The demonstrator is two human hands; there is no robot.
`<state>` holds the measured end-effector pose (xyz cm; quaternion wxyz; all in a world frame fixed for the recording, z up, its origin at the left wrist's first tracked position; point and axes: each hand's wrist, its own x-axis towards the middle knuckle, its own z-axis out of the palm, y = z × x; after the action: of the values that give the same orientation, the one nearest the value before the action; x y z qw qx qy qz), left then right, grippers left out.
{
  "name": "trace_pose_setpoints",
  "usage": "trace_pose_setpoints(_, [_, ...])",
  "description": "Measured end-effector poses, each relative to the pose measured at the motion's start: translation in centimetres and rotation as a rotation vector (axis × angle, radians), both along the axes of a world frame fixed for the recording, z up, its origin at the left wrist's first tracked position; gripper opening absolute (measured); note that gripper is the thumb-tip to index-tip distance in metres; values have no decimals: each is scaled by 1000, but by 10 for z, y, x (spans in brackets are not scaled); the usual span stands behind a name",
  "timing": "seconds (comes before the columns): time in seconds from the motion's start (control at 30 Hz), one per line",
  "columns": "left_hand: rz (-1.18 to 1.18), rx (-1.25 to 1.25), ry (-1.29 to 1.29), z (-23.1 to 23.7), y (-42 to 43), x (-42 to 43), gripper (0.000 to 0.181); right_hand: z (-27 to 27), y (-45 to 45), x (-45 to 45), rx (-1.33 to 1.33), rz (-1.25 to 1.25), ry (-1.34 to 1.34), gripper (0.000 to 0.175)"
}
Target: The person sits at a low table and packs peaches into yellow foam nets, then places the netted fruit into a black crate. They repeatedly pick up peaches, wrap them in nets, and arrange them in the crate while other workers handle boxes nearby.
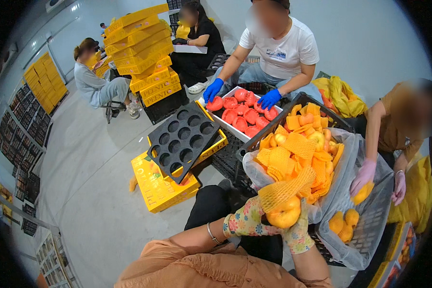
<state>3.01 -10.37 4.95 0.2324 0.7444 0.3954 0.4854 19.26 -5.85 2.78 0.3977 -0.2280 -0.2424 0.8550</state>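
A yellow flat peach (283,213) rests between my two hands in front of my body. An orange foam net sleeve (287,187) covers its far side and extends up toward the crate. My left hand (247,219), in a floral glove, supports the peach from the left. My right hand (298,232), in a matching glove, grips it from the right; its fingers are partly hidden. Just beyond my hands stands a black plastic crate (242,153) with a translucent liner (253,167). Loose orange foam nets (298,145) and yellow peaches (317,139) fill it.
A second lined crate (363,248) at right holds several netted peaches (345,226); a co-worker's pink-gloved hand (363,178) reaches in. Opposite, blue-gloved hands (270,99) touch a white box (234,126) of red cups (240,109). A black moulded tray (183,138) lies on yellow cartons (158,180).
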Motion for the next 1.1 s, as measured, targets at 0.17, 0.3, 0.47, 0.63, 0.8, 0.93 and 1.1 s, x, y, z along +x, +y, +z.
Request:
trace_pose_setpoints(0.17, [-27,-212,-26,-7,-20,2,67,-28,-15,4,38,-62,-68,64])
trace_pose_setpoints(0.3, [-5,-138,-44,-29,-26,7,65,-35,-26,9,127,-86,-199,64])
trace_pose_setpoints(0.47, [-309,-538,-674,-21,-27,19,76,-6,-17,33,306,-137,-322,59])
trace_pose_setpoints(0.63, [-620,-782,-1132,-36,-56,10,103,-15,-26,28,280,-38,-323,48])
trace_pose_setpoints(0.8, [-781,-881,-996,-31,-41,17,113,-38,-30,30,4,-63,-37,45])
trace_pose_setpoints(0.93, [-558,-905,-1380,15,-53,26,99,-44,-18,34,-30,-207,71,47])
trace_pose_setpoints(1.1, [-262,-508,-764,-6,-34,10,84,-16,-38,29,1205,-840,-1031,47])
